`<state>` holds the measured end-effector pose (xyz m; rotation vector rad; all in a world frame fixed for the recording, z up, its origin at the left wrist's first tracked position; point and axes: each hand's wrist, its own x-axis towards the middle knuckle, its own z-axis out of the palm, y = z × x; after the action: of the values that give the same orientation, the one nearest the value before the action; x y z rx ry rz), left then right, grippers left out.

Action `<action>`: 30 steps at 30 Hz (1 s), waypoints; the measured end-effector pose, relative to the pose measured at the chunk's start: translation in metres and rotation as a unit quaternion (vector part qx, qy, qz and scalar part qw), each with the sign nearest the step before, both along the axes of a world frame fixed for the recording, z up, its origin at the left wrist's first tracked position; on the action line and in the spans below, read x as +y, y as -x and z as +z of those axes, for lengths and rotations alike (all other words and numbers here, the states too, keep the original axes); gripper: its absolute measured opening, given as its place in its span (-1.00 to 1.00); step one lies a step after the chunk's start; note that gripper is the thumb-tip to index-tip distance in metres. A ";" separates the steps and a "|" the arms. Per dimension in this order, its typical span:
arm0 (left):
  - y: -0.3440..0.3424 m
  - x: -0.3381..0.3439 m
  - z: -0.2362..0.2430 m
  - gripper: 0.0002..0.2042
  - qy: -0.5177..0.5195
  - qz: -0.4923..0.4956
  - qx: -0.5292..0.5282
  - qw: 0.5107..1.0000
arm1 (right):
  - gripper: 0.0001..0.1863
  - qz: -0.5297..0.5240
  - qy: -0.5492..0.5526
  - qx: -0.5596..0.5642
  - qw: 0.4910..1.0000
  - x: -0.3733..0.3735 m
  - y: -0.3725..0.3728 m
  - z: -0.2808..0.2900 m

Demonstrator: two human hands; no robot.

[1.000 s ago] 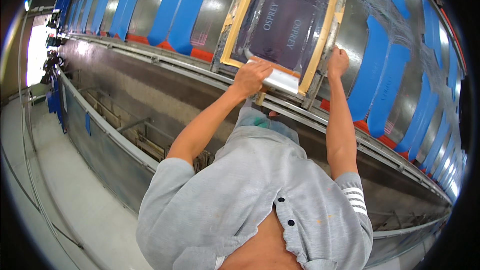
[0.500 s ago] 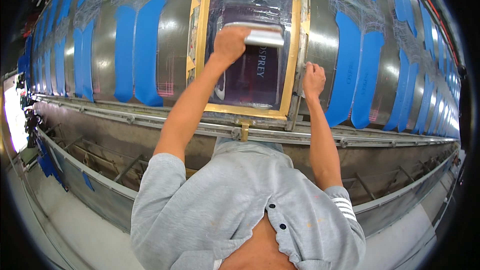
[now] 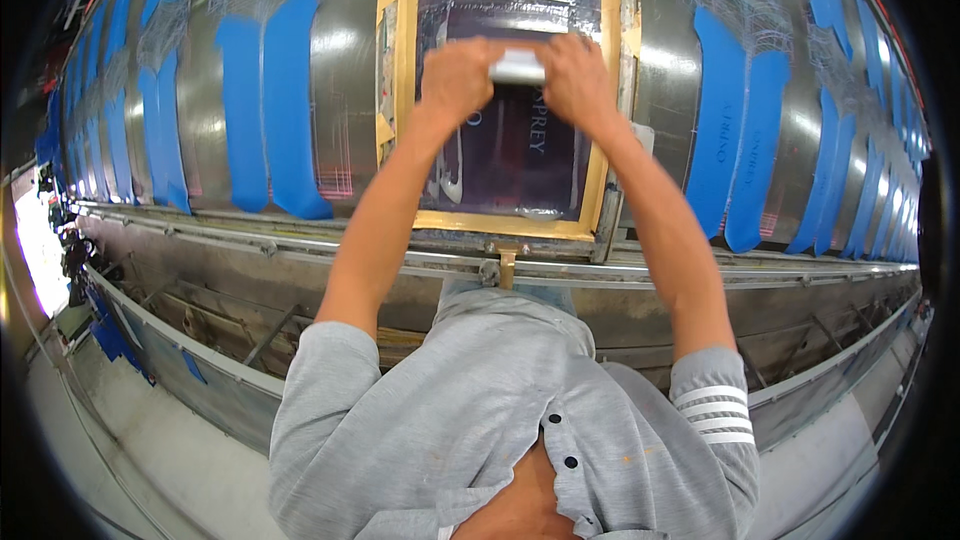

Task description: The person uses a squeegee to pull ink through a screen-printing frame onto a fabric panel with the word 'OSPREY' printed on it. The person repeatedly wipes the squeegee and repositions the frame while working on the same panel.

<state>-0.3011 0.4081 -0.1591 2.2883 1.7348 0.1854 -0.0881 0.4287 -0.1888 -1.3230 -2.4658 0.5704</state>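
Across the dark mesh of a screen-printing frame (image 3: 409, 155) lies a squeegee (image 3: 518, 67) with a silvery metal body. My left hand (image 3: 458, 82) is closed round its left end. At the other end, my right hand (image 3: 575, 85) grips it too, both arms stretched forward over the frame. Yellow tape lines the inner edges of the frame. On the dark purple mesh (image 3: 500, 175), pale lettering shows partly behind my hands, along with wet-looking streaks. The squeegee's lower edge is blurred and partly covered by my fingers.
Blue cut fabric pieces (image 3: 245, 115) lie in pairs on the long grey table, with more blue pieces (image 3: 740, 140) right of the frame. A metal rail (image 3: 400, 258) runs along the near table edge. Below it is a trough-like metal structure (image 3: 240, 340).
My right hand has left the frame's right side and taken hold of the squeegee beside my left hand. The frame appears slightly further right and higher in the picture.
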 end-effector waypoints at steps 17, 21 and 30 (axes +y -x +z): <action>-0.046 0.107 0.058 -0.80 0.070 -0.008 0.089 0.994 | -0.78 0.000 0.084 -0.044 0.995 0.093 -0.044 0.036; -0.023 0.092 -0.018 -0.68 0.045 -0.010 0.068 0.997 | -0.73 -0.039 0.039 0.023 0.998 0.086 -0.016 -0.036; -0.172 -0.233 0.094 -0.58 0.110 0.010 -0.038 0.993 | -0.75 -0.002 0.109 0.053 0.993 -0.238 -0.173 0.092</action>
<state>-0.1291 0.1747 -0.0655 2.0816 1.6510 0.0799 0.0848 0.1910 -0.0968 -1.3376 -2.3673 0.9078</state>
